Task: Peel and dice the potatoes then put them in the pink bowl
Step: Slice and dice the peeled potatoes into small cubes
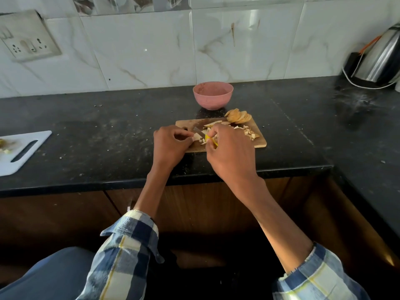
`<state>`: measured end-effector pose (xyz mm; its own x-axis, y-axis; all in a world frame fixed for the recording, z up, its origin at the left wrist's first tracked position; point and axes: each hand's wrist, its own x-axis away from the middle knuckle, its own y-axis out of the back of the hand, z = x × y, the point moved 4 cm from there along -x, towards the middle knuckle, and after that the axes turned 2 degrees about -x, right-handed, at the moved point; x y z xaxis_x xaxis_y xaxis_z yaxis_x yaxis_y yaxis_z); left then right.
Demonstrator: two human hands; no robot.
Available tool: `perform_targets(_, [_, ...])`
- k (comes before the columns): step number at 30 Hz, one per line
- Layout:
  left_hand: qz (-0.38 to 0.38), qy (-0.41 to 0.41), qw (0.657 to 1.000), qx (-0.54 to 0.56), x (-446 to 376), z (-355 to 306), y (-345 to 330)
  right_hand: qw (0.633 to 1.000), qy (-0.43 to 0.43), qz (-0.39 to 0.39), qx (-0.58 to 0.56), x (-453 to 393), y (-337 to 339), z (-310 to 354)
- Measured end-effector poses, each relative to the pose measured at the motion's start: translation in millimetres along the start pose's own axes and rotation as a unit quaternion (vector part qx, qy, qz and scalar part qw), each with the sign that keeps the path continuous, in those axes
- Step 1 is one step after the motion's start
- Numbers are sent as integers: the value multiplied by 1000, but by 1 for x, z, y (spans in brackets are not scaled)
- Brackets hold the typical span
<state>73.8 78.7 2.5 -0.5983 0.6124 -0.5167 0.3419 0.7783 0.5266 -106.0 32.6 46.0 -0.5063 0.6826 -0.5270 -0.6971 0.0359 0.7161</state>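
A wooden cutting board point(258, 132) lies on the black counter. My right hand point(229, 152) grips a knife by its yellow handle point(211, 140), and the blade point(199, 131) points left over the board. My left hand point(171, 146) pinches a pale potato piece point(196, 137) beside the blade. Diced potato bits point(249, 133) are heaped at the board's right. Sliced potato point(238, 116) sits stacked at its far right corner. The pink bowl point(213, 95) stands just behind the board and looks empty.
A white cutting board point(21, 152) with a few scraps lies at the left counter edge. A steel kettle point(381, 59) with its cord stands at the far right. A wall socket point(28, 37) is on the tiles. The counter point(108, 131) turns a corner on the right.
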Motion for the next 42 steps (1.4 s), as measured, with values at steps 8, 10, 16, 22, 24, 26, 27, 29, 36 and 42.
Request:
perform_targets(8, [3, 1, 1000, -16, -4, 3, -3, 1000, 3, 20, 14, -2, -18, 1])
perform_targets(10, [3, 1, 1000, -22, -4, 3, -3, 999, -2, 27, 17, -4, -19, 4])
perform_targets(16, [5, 12, 999, -31, -4, 0, -5, 996, 8, 53, 68, 1, 4, 3])
perform_targets(22, [1, 18, 999, -32, 0, -5, -3, 999, 14, 23, 35, 8, 20, -3])
perform_targets(24, [-4, 8, 999, -31, 1, -6, -3, 1000, 12, 2, 7, 5, 20, -10])
perform_targets(26, [-17, -7, 999, -28, 0, -8, -2, 999, 6, -10, -38, -5, 15, -22])
perform_targets(27, [-24, -14, 999, -22, 0, -10, -3, 998, -3, -15, -65, -12, 12, -30])
perform_targets(29, [-14, -5, 1000, 5, -1, -16, -9, 992, -34, -46, -112, -29, 9, -53])
perform_targets(36, [84, 78, 993, 11, -16, -36, -52, 917, -231, -118, -302, -87, -14, -136])
perform_targets(42, [38, 127, 991, 4, -30, -46, -89, 923, -259, -85, -273, -87, -30, -149])
